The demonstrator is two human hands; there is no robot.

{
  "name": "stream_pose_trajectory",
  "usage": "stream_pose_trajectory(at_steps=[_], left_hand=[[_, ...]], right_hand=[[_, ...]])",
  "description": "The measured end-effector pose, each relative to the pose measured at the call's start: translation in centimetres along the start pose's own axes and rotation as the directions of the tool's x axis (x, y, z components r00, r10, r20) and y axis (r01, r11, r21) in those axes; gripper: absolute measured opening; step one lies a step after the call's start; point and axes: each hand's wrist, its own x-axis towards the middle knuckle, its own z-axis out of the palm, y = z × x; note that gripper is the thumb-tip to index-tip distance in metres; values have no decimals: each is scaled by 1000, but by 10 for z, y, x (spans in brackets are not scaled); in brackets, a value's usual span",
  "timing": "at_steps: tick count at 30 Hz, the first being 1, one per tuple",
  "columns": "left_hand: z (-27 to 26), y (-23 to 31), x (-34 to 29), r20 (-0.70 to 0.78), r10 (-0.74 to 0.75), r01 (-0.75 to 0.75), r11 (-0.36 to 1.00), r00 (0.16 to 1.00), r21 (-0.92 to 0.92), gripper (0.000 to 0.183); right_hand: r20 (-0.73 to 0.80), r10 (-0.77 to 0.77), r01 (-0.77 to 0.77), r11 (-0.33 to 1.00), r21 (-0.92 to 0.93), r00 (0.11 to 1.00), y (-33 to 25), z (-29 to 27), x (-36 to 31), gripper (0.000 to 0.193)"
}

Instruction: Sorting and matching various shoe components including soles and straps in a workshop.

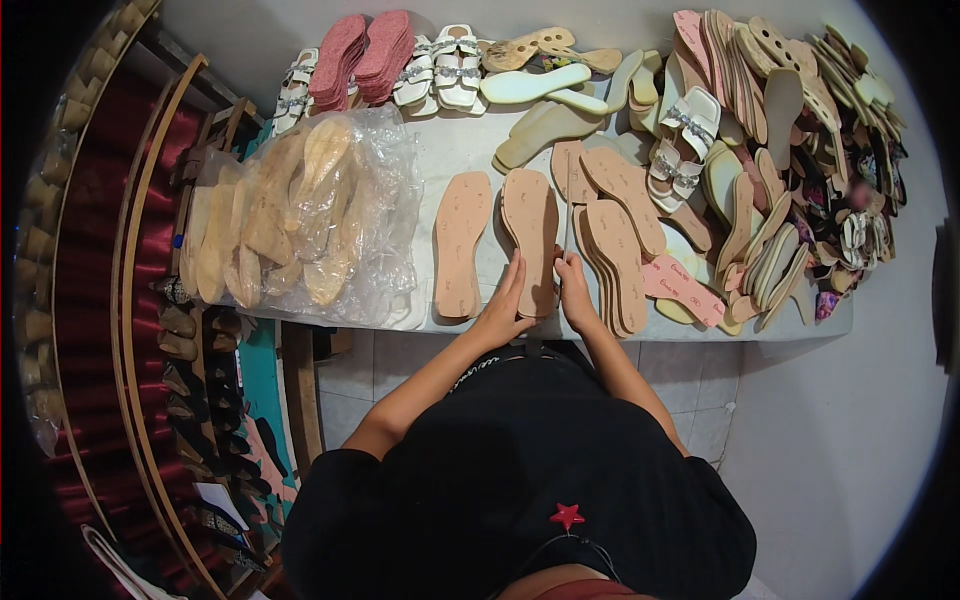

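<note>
A small stack of tan shoe insoles lies near the table's front edge, between my two hands. My left hand presses along its left side, fingers stretched up the edge and thumb at the heel end. Against the right side rests my right hand, its fingers bent at the stack's edge. A single tan insole lies flat just left of the stack. To the right, another pile of tan insoles sits close to my right hand, with more insoles behind it.
A clear plastic bag of wooden-coloured soles fills the table's left. Pink soles, white sandals and pale soles line the back. Heaped soles and footwear crowd the right. A shoe rack stands left.
</note>
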Motion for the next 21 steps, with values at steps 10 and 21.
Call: stream_pose_trajectory(at_steps=[10,21], left_hand=[[-6,-26,32,-282,-145,69,962,948,-263,73],[2,-51,60,-331,-184,3,877,926,-480,64]], right_hand=[[57,-309,314,921,-232,949,-8,-13,50,32],[67,-254,263,942,-208,965,-9,-5,68,38]])
